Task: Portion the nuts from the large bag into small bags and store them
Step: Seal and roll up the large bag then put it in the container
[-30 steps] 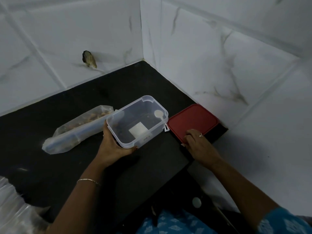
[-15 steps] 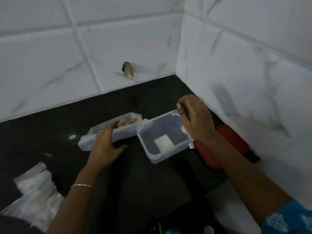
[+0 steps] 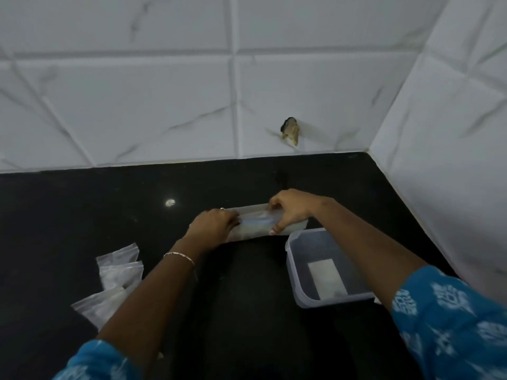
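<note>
Black polished tabletop [image 3: 68,209] runs into a corner of white marble-veined wall tiles. Nearest, two blue patterned sleeves frame the view. Left of the left forearm lies a loose pile of small clear plastic bags [image 3: 118,281]. On the right, beside the right forearm, sits a clear rectangular plastic container [image 3: 326,267] with a pale patch at its base. Further in, the large clear plastic bag of nuts [image 3: 255,229] lies across the tabletop, just beyond the container. The left hand [image 3: 212,224] grips its left end with curled fingers; the right hand [image 3: 288,208] pinches its right part. Its contents are blurred. A chipped hole [image 3: 290,131] marks the far wall.
</note>
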### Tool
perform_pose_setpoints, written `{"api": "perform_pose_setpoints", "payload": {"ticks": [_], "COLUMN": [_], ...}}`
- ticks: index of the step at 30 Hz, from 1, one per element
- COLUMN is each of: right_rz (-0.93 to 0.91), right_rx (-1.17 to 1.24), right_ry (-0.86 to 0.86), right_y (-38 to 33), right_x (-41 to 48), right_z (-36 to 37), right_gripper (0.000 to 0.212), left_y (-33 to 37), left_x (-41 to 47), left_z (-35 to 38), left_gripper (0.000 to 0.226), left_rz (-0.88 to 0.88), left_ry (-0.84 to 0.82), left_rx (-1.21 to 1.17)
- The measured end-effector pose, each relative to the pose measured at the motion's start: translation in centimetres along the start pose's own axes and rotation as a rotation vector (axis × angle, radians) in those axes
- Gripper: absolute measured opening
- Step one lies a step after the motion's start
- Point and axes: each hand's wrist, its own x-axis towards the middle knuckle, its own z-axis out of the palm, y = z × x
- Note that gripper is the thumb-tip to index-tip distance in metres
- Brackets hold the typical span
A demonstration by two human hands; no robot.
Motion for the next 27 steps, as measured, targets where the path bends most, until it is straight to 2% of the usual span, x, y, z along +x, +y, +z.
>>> {"api": "perform_pose_setpoints", "payload": {"ticks": [2,6,7,10,12,14,17,22,27], "right_rz": [0.008,0.048,0.064,0.115,0.14,0.152,0.156,0.155,0.082], "right_rx": [-0.001,0.118,0.138,0.167,0.157,0.128,0.044,0.084,0.061], "right_ry": [-0.001,0.026,0.039,0.103,0.143,0.148,0.121,0.036,0.099], "right_y": [0.7,2.1,2.4,3.1,3.4,3.5,3.5,3.6,2.6], "right_x": [1.2,2.8,3.0,3.7,4.0,4.0,4.1,4.3,3.9], "right_z": [0.2,0.5,0.7,1.4,1.7,2.1,2.3,2.6,2.5], "right_gripper": [0.056,0.032,0.029,0.026,0.037,0.05,0.048,0.058,0.03], "left_y": [-0.4,-1.9,-2.1,-2.4,-2.4,-2.2,-1.7,-0.8,0.2], "left_x": [0.9,2.6,2.9,3.9,4.3,4.5,4.1,3.1,2.9], "left_z": [-0.2,0.2,0.3,0.6,0.7,0.7,0.6,1.7,1.1], "left_gripper": [0.033,0.015,0.016,0.046,0.054,0.048,0.04,0.023,0.041], "left_rz": [-0.069,-0.136,-0.156,-0.231,-0.253,-0.244,-0.237,-0.179,-0.044], "left_ry": [-0.042,-0.066,-0.061,-0.048,-0.041,-0.011,0.068,0.148,0.041], "left_rx": [-0.038,-0.216,-0.257,-0.35,-0.292,-0.163,0.052,0.065,0.279]}}
